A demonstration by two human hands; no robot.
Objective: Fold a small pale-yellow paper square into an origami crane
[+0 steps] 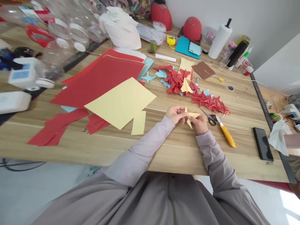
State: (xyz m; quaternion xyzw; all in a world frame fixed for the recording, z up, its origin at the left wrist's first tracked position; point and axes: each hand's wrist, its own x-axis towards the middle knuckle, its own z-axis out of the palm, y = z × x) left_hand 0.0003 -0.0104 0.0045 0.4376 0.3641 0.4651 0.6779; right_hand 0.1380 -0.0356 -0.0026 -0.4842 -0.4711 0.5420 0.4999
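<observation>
A pale yellow folded paper star [188, 122] with pointed arms is held over the table between both hands. My left hand [175, 114] pinches it from the left, thumb and fingers closed on the paper. On the other side, my right hand [199, 123] grips its right part with closed fingers. Just right of that hand lie small black scissors [212, 120] and a yellow-handled utility knife [227, 133]. Beyond the hands sits a heap of red paper stars [174, 82], with a row of more red stars [209, 101] to its right.
Left of me lie a large yellow sheet [119, 101], a small yellow strip [139, 123], red sheets [103, 72] and red strips [57, 128]. A black phone [262, 143] rests near the right edge. Plastic bottles [77, 31] crowd the back left; a white bottle [219, 40] stands at the back.
</observation>
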